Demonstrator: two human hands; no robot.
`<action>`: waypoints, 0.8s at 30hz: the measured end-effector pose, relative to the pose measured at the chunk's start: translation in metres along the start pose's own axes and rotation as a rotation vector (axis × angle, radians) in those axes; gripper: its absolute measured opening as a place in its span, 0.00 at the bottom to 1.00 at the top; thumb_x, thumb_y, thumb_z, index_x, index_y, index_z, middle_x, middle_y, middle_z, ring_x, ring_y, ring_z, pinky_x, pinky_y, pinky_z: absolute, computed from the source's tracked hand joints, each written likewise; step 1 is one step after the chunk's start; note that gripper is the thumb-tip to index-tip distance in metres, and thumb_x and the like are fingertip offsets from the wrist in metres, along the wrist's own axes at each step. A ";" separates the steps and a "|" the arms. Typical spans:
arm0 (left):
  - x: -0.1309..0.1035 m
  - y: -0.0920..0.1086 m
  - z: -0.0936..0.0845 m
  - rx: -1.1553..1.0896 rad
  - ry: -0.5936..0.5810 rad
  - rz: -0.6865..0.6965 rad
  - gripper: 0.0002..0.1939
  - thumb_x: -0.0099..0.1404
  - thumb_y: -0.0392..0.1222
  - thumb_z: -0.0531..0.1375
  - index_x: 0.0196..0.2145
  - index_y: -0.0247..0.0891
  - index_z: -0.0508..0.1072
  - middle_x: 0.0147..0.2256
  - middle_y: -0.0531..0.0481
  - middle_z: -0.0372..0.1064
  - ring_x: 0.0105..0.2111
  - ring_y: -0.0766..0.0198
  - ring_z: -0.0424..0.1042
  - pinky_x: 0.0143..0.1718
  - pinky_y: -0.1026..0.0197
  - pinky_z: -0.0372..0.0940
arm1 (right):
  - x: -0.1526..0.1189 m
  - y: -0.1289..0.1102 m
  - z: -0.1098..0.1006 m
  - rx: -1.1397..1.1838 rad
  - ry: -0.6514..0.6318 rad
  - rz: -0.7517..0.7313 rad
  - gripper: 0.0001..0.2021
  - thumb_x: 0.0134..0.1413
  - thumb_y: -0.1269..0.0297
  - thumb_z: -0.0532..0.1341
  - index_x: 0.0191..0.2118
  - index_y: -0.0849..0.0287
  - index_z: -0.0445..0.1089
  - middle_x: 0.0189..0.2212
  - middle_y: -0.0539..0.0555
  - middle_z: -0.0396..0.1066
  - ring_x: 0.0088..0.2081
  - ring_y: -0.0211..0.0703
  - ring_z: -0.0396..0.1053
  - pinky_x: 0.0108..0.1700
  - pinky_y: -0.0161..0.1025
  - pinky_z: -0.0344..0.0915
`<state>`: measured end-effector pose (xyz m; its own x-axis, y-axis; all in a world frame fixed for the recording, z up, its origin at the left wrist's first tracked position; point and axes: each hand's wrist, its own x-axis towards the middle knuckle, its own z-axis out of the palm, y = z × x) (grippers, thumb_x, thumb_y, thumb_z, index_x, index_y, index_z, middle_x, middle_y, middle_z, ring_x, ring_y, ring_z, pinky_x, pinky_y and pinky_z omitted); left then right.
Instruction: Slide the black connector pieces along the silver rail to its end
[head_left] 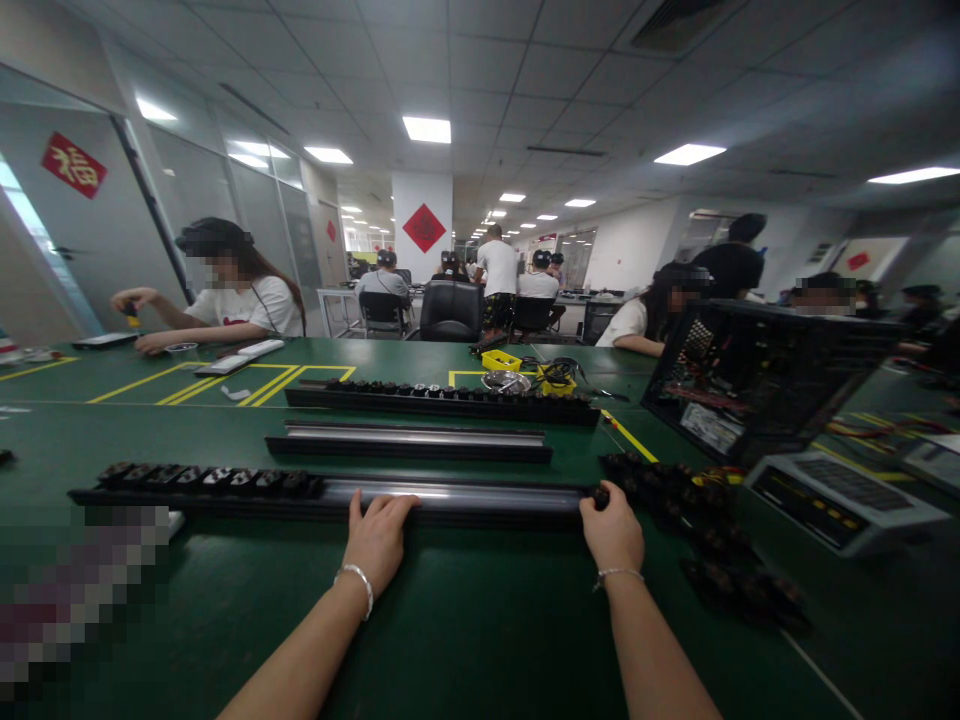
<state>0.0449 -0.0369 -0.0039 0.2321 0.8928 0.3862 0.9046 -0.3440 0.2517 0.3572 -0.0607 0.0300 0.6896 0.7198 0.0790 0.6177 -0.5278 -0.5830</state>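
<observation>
A long black rail (465, 502) with a shiny inner channel lies across the table in front of me. Several small black block-like parts (217, 478) sit in a row along its left half. My left hand (377, 545) grips the near edge of the rail around its middle, fingers over the channel. At the rail's right end my right hand (616, 532) pinches a small black part (600, 496), mostly covered by the fingers. Behind lie a bare rail (409, 442) and another rail filled with black parts (442, 398).
A heap of black parts (697, 515) lies right of my right hand. Beyond it are a grey power supply (847, 500) and an open computer case (757, 385). Yellow trays (501, 361) stand farther back. A co-worker (240, 285) sits across at the left.
</observation>
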 end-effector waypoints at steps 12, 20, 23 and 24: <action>0.000 -0.002 0.002 0.006 0.027 0.014 0.23 0.58 0.26 0.46 0.44 0.48 0.68 0.39 0.52 0.72 0.44 0.62 0.66 0.57 0.38 0.35 | 0.012 0.013 0.003 0.030 0.050 0.004 0.24 0.51 0.59 0.48 0.55 0.59 0.58 0.46 0.59 0.67 0.46 0.51 0.65 0.44 0.42 0.62; 0.000 -0.002 0.002 0.008 0.016 0.004 0.23 0.58 0.27 0.46 0.44 0.48 0.68 0.39 0.52 0.73 0.44 0.63 0.66 0.57 0.38 0.36 | 0.029 0.036 0.000 0.070 0.135 0.064 0.25 0.50 0.59 0.50 0.54 0.61 0.59 0.44 0.61 0.68 0.45 0.53 0.65 0.45 0.45 0.61; 0.000 -0.002 0.001 0.007 0.015 0.005 0.23 0.58 0.26 0.46 0.44 0.47 0.68 0.39 0.52 0.73 0.44 0.63 0.66 0.57 0.39 0.36 | 0.037 0.051 -0.001 0.066 0.201 0.049 0.25 0.48 0.60 0.50 0.52 0.64 0.61 0.46 0.65 0.63 0.47 0.54 0.63 0.46 0.44 0.60; 0.000 -0.002 0.001 0.007 0.017 0.008 0.23 0.58 0.26 0.46 0.44 0.47 0.68 0.39 0.52 0.73 0.44 0.63 0.66 0.57 0.39 0.36 | 0.039 0.056 0.000 0.061 0.223 0.039 0.24 0.48 0.61 0.50 0.51 0.66 0.62 0.46 0.66 0.62 0.48 0.54 0.62 0.46 0.44 0.60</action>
<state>0.0435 -0.0360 -0.0058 0.2335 0.8850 0.4029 0.9051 -0.3492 0.2426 0.4185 -0.0625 0.0010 0.7832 0.5782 0.2286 0.5696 -0.5198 -0.6367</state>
